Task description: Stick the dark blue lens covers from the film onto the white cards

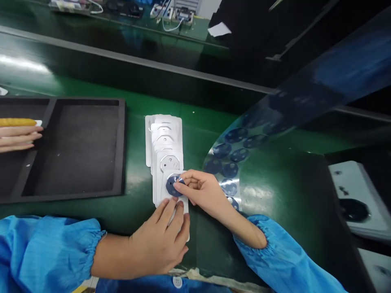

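A glossy green bench [198,128] fills the middle, with a grey-edged ledge at twelve o'clock. The dark blue disc [170,189] lies on the lowest white plate of an overlapping row [166,140], pinched at its three-o'clock side between the right hand's [203,191] thumb and forefinger; the left hand [159,240], fingers slightly spread, rests at six o'clock. A black tray [121,146] (another person's hand [18,138] is over it) lies at nine, clear spotted film [224,162] at two, with green surface showing between each and the row.

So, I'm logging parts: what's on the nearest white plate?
A dark blue disc, the right hand at its edge. Plate surface under disc and left hand is hidden.
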Demonstrator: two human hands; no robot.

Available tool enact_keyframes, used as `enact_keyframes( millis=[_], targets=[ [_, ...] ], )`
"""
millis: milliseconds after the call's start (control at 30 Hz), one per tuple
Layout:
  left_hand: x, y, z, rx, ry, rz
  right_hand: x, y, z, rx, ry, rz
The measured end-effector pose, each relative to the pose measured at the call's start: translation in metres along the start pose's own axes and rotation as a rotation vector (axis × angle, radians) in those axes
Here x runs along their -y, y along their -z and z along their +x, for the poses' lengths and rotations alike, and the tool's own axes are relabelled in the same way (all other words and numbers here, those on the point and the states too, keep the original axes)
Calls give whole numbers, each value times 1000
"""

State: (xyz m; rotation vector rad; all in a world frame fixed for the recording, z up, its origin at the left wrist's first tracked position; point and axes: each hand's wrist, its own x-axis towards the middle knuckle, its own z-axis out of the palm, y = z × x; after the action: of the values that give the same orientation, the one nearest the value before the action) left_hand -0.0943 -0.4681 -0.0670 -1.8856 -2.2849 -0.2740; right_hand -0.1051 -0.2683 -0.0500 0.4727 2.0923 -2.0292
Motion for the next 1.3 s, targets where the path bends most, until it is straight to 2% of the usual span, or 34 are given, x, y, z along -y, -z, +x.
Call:
enact_keyframes(
  millis=[267,767,1300],
  targets=[
    [2,1,-1,34,-1,-12,-4,6,1,-28,76,-116],
    [2,3,1,72,-9,-41,-5,12,3,28,49,-191],
    [2,2,0,82,-10,-49,-8,12,4,16,47,-209]
  ],
)
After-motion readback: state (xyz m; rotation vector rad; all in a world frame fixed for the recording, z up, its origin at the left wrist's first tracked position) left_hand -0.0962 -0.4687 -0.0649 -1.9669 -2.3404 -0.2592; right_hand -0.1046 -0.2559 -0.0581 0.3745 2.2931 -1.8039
